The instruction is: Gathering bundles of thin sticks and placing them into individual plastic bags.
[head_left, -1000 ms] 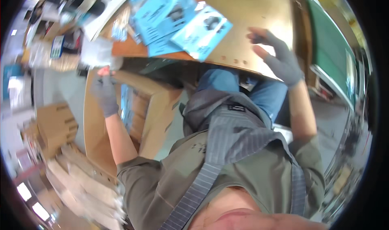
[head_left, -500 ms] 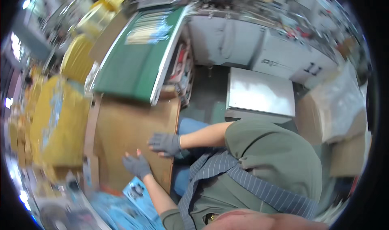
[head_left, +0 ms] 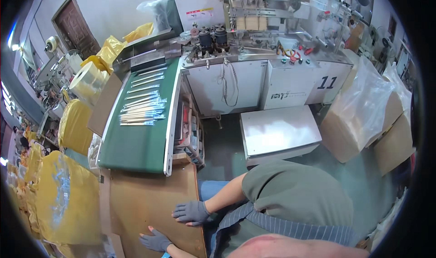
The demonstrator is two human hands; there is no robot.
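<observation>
My left hand (head_left: 156,240), in a grey glove with bare fingertips, lies on the brown wooden board (head_left: 145,194) with its fingers apart. Farther up, near the board's right edge, my right hand (head_left: 190,213) rests flat in a matching glove, fingers stretched out. Neither hand holds anything. Beyond the board is a green conveyor belt (head_left: 131,151). On its far part lie several thin, pale wooden sticks (head_left: 138,115) in clear wrappers with blue ends, some spaced out, others bunched close together.
A large yellow bag (head_left: 75,203) stands left of the board. A low metal box (head_left: 280,131) sits on the floor right of the belt. The machine (head_left: 222,83) spans the back, with red-handled tools (head_left: 293,53) on top. Cardboard boxes with plastic liners (head_left: 359,108) stand right.
The view has tilted upward, showing more of the belt, sticks and machine. Both hands appear lower but still lie on the board. The blue packages by my left arm have mostly left the view.
</observation>
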